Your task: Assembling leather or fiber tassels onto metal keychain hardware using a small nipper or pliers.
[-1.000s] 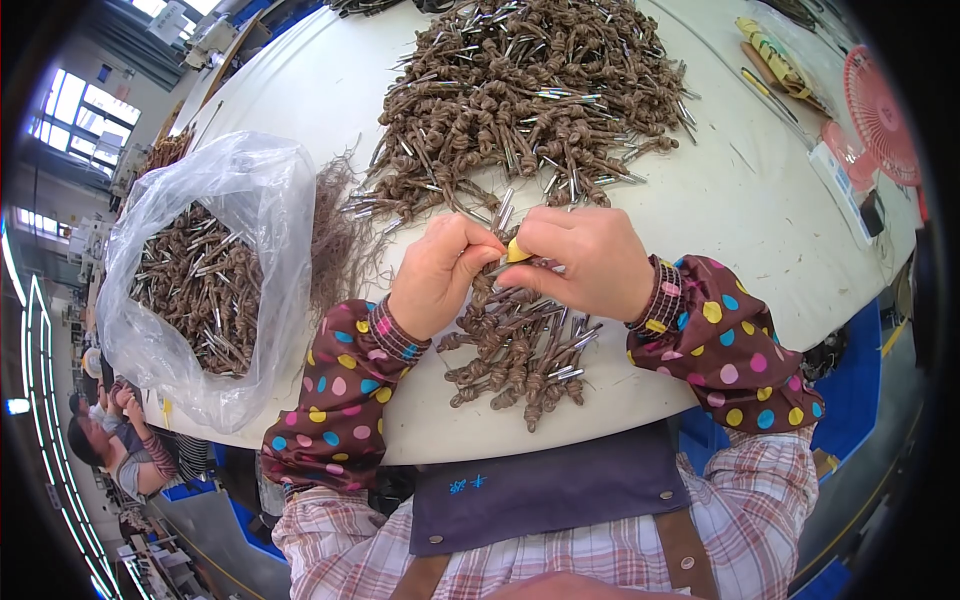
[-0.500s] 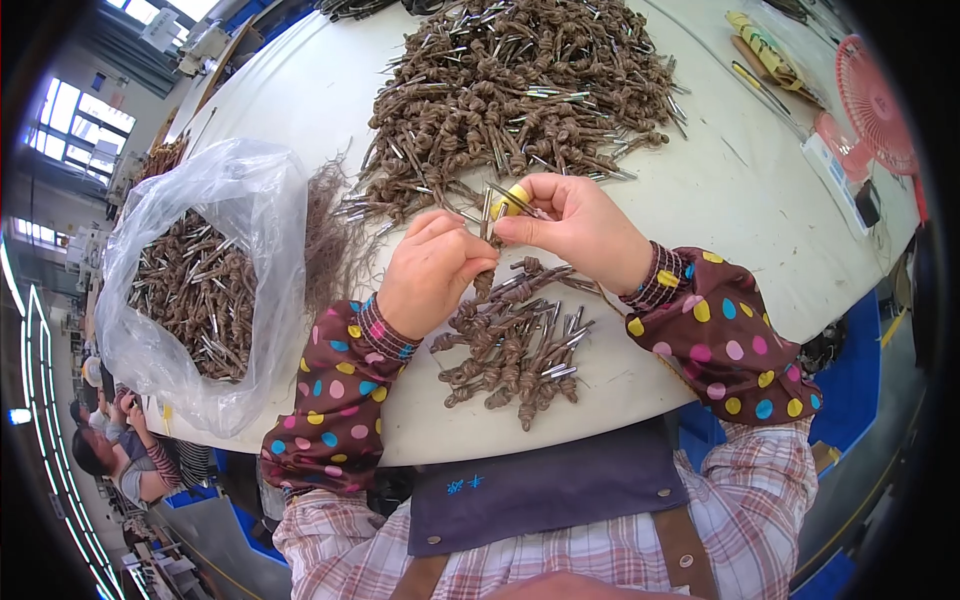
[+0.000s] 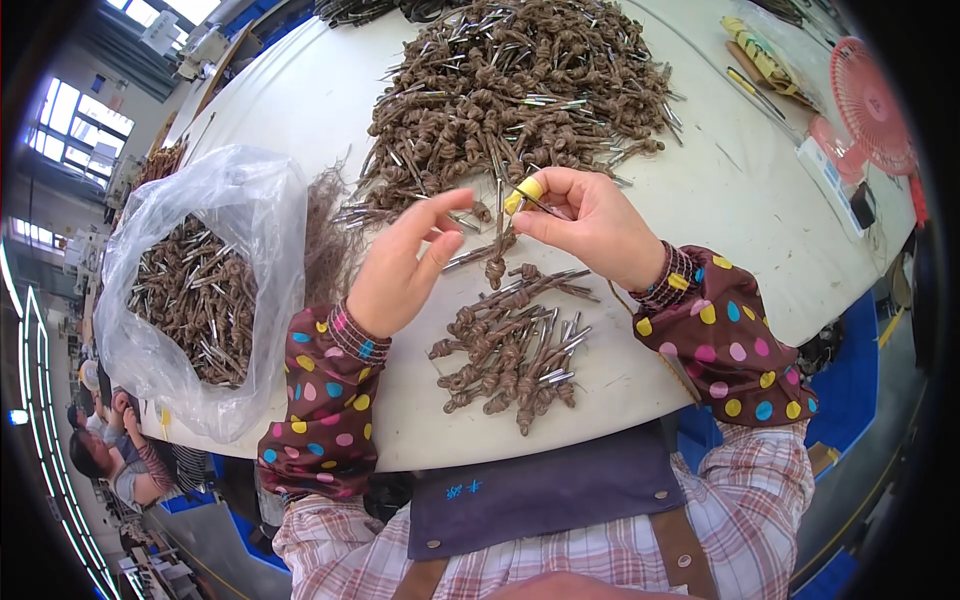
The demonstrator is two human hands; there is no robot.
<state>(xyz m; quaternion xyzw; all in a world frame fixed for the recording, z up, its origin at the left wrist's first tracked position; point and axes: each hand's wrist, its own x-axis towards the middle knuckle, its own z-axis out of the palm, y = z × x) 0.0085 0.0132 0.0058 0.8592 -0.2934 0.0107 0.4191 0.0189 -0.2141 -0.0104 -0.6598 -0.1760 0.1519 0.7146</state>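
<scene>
My left hand [image 3: 400,268] is off to the left with its fingers apart and nothing in them. In my right hand [image 3: 592,228], thumb and forefinger pinch a brown knotted cord [image 3: 496,268] with metal tips, its knot hanging down. A thin dark metal tool [image 3: 538,203], its kind unclear, also sticks out of this hand. Yellow wrap [image 3: 522,194] covers the forefinger's end. Nearer to me lies a small pile of knotted cords [image 3: 510,362] with metal ends. Beyond the hands rises a large heap of similar cords [image 3: 530,90].
A clear plastic bag [image 3: 270,200] of knotted cords stands at left, beside loose brown fibres [image 3: 328,235]. At far right are a pink fan [image 3: 872,105], a white power strip [image 3: 838,185] and a yellow-handled tool [image 3: 752,88]. The white table [image 3: 400,440] curves along its near edge.
My left hand has let go of the knotted cord and moved left, its fingers spreading. My right hand keeps the cord, now with its knot hanging free, slightly lower.
</scene>
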